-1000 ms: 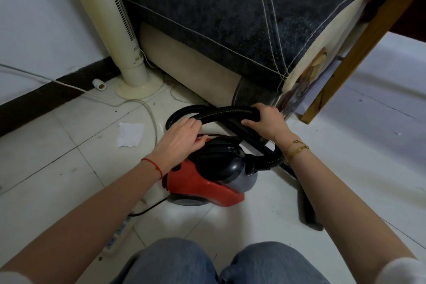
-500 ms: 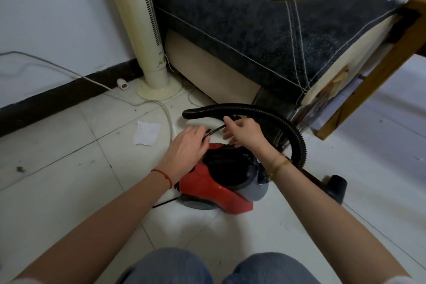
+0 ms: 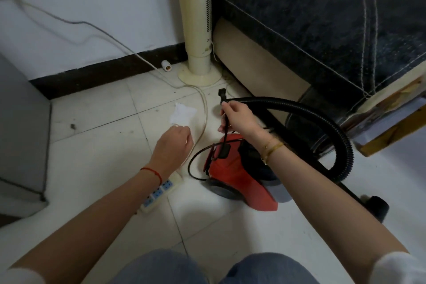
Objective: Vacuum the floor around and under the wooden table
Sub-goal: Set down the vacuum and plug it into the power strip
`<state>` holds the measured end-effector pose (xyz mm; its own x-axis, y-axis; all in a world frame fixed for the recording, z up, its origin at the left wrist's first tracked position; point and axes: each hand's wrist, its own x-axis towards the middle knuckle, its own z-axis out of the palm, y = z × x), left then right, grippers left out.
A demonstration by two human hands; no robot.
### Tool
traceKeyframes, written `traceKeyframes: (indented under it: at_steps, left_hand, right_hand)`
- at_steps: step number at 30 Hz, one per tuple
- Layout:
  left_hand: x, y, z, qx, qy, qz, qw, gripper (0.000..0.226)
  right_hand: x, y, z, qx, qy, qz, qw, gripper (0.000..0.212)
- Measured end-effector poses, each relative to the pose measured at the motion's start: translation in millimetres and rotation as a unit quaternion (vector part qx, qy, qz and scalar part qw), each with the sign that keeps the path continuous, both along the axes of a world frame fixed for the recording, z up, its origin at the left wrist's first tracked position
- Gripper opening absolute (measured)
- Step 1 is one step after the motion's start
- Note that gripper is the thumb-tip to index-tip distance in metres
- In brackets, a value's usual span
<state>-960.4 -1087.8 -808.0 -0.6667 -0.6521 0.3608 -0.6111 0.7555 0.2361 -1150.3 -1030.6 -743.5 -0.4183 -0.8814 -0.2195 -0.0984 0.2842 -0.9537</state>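
A red and black canister vacuum [image 3: 235, 177] sits on the white tiled floor in front of my knees. Its ribbed black hose [image 3: 322, 117] arcs from the body over to the right. My right hand [image 3: 239, 120] grips the vacuum's black power cord [image 3: 196, 161] just below its plug [image 3: 222, 94], which points up. My left hand [image 3: 173, 145] hovers over the floor left of the vacuum with fingers loosely bent, holding nothing. A wooden table leg [image 3: 391, 136] shows at the right edge.
A white power strip [image 3: 159, 193] lies by my left wrist, its pale cable running to the wall. A crumpled tissue [image 3: 182, 115] lies on the tiles. A cream tower fan [image 3: 198, 30], a dark sofa [image 3: 322, 30] and a grey cabinet [image 3: 20, 134] border the floor.
My right hand let go of the hose and pulled the power cord out and upward. My left hand left the vacuum body and moved left toward the floor. My view swung left.
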Motion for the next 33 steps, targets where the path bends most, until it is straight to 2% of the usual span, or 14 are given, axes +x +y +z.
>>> traceKeyframes:
  at_steps: [4, 7, 11, 15, 18, 23, 28, 33]
  left_hand:
    - [50, -4, -35, 0.068, -0.069, 0.039, 0.995, 0.011]
    - [81, -2, -65, 0.147, -0.109, 0.093, 0.979, 0.026]
    - [115, 8, -109, 0.235, -0.206, 0.168, 0.935, 0.059]
    - [135, 19, -143, 0.286, -0.209, 0.204, 0.913, 0.067]
    - [140, 24, -160, 0.284, -0.206, 0.221, 0.910, 0.069]
    - [144, 29, -177, 0.286, -0.153, 0.279, 0.904, 0.068]
    - [152, 28, -186, 0.298, -0.086, 0.317, 0.896, 0.060]
    - [158, 26, -190, 0.311, -0.033, 0.307, 0.899, 0.058]
  right_hand:
    - [32, -24, -13, 0.007, 0.116, 0.064, 0.991, 0.026]
    - [57, -43, -27, 0.009, 0.216, 0.138, 0.966, 0.024]
    - [88, -57, -43, 0.018, 0.376, 0.259, 0.890, 0.027]
    - [116, -68, -67, 0.011, 0.492, 0.347, 0.799, 0.031]
    - [132, -74, -94, 0.015, 0.531, 0.408, 0.743, 0.029]
    - [154, -78, -133, 0.043, 0.570, 0.482, 0.664, 0.034]
    - [177, -79, -156, 0.064, 0.571, 0.524, 0.628, 0.036]
    - [199, -81, -168, 0.056, 0.594, 0.537, 0.596, 0.032]
